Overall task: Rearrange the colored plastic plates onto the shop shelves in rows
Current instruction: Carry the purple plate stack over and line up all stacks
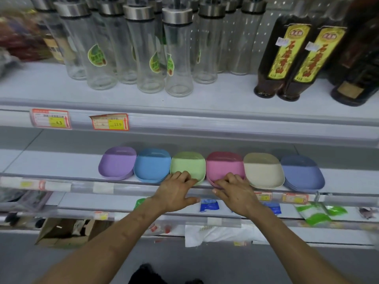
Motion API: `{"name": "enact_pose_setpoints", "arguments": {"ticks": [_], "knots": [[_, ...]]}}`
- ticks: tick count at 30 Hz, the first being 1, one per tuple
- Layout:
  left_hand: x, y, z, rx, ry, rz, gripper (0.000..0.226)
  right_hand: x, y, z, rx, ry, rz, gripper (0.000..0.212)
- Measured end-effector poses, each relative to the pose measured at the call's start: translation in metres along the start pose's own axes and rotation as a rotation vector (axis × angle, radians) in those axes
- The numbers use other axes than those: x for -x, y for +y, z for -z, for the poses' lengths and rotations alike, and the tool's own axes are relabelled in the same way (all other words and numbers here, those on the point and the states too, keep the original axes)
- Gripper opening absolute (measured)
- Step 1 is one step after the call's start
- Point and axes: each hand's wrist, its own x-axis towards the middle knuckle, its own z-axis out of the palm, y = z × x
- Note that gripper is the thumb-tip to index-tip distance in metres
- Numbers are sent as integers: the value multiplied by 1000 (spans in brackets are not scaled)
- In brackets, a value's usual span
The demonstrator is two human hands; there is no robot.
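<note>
Plates [187, 160] sit in six stacks, one row, along the front of the middle shelf [61, 162]. Order from left to right: purple stack [117, 163], blue stack [151, 166], green stack [184, 166], pink stack [224, 163], cream stack [263, 171], dark blue stack [301, 173]. Neighbouring stacks touch or slightly overlap at the sides. The rear halves lie in the shadow of the upper shelf [205, 95].

Left hand [176, 191]: fingers bent over the front rim of the green stack, thumb held apart below the shelf edge. Right hand [235, 193]: fingers bent over the front rim of the pink stack, thumb pointing left against the lowest pink plates, which jut a little to the front left of those above. Both forearms reach in from below the view.

Upper shelf: clear glass bottles [149, 58] with metal caps, standing in a group at left and centre; dark bottles [287, 58] with yellow labels at right. Two red and yellow price tags [50, 118] are fixed to its front rail, the right one crooked.

Below the plates: a blue packet [209, 204] and green packets [315, 214] on a lower shelf. An open cardboard box [61, 232] sits at lower left. Its contents are too blurred to identify.
</note>
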Motion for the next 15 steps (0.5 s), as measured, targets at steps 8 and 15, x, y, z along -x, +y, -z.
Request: {"name": "enact_pose_setpoints", "arguments": {"ticks": [8,15], "knots": [[1,-3,-11,-44,84,-59,69,4,-3,0,-32,11,-12,50],[-4,12,-9,-54,198,-33,66,26,20,6,-234,212,-100,37]]}}
